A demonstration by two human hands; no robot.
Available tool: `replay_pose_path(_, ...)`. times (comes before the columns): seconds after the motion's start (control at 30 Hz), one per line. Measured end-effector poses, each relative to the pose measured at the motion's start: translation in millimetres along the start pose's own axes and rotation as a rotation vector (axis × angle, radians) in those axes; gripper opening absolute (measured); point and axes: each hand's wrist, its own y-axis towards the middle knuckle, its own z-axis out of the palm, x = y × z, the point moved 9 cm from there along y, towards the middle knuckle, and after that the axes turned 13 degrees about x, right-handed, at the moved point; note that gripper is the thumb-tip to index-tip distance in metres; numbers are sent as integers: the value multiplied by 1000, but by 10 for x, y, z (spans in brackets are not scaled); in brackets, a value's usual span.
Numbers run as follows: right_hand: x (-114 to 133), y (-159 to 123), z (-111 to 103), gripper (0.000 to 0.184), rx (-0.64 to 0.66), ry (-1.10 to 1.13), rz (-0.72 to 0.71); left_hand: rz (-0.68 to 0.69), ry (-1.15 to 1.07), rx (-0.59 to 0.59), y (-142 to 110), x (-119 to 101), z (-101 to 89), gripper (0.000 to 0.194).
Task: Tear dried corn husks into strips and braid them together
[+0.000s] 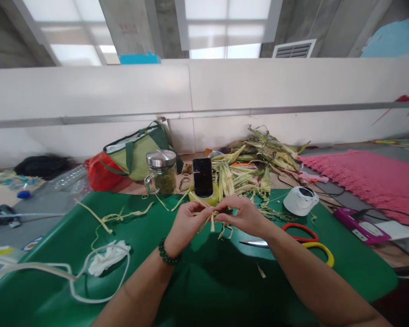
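Pale dried corn husk strips are pinched between my two hands above the green mat. My left hand, with a dark green bead bracelet at its wrist, closes thumb and fingers on them from the left. From the right, my right hand grips the same strips with thumb and forefinger. Loose ends hang below the fingertips; how the strips are joined is too small to tell. Just beyond stands a phone propped in a yellow roll. Scissors with red and yellow handles lie partly under my right forearm.
Behind are a husk pile, a lidded glass mug and a green bag. A white cup-shaped object and purple power strip are at right. White tissue and a white cable lie left.
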Motion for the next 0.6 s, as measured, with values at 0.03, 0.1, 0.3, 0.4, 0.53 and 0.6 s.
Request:
replay_pose_path(0.03,-20,4,3,12,2,21,6,3,-33,12,0,1,11,28)
replay_pose_path(0.1,-101,16,11,12,5,88,30,-16,-138,73,-2,21,60,31)
replay_pose_path(0.3,-390,52,90,28,39,494,118,-30,-441,385,-60,-2,277,46)
replay_pose_path(0.4,-354,82,125,30,79,528,88,-66,-397,373,-62,46,275,45)
replay_pose_path(0.53,-250,105,135,25,109,414,32,-97,-311,293,-33,102,243,45)
replay_pose_path(0.6,-233,89,91,24,65,295,43,-83,-224,239,-11,107,200,45)
